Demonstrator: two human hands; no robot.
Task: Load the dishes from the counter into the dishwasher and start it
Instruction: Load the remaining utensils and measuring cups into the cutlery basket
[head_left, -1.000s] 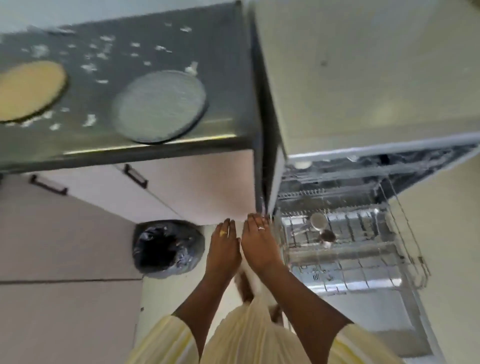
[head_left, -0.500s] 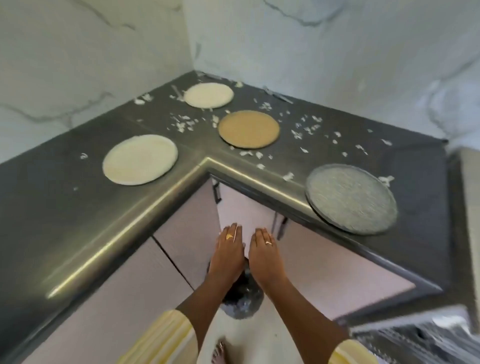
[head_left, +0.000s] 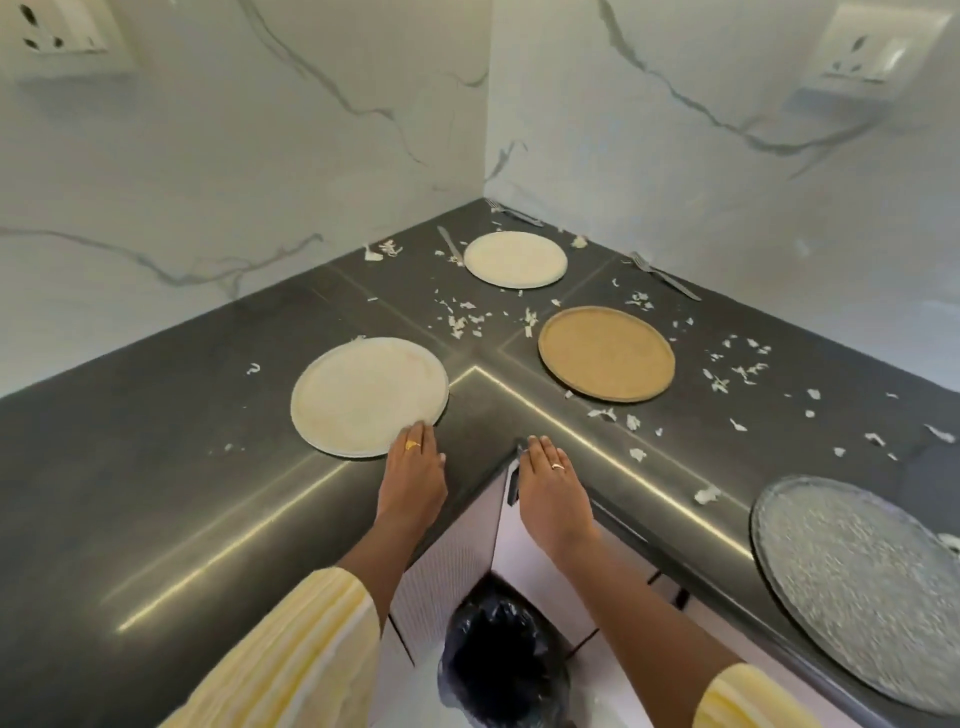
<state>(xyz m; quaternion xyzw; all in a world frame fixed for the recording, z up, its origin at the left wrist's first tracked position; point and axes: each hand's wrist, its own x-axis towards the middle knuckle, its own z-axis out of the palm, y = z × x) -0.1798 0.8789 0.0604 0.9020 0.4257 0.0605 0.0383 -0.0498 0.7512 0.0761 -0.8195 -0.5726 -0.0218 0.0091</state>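
Several plates lie on the dark L-shaped counter (head_left: 156, 467). A large cream plate (head_left: 363, 395) sits nearest, and my left hand (head_left: 413, 478) reaches flat over the counter with its fingertips at that plate's near rim. My right hand (head_left: 550, 488) hovers at the counter's inner corner edge, fingers extended, holding nothing. A brown plate (head_left: 606, 353) lies beyond it, a smaller cream plate (head_left: 514, 259) near the back corner, and a grey textured plate (head_left: 862, 587) at the right. The dishwasher is out of view.
White food scraps (head_left: 467, 317) are scattered over the counter. A knife (head_left: 450, 245) and two forks (head_left: 666, 276) (head_left: 514, 212) lie near the marble walls. A bin with a black bag (head_left: 498, 660) stands on the floor below the corner cabinets.
My view swung from the open dishwasher to the counter corner. Both hands rose from below the counter edge and spread apart; the left one reached the large cream plate's rim.
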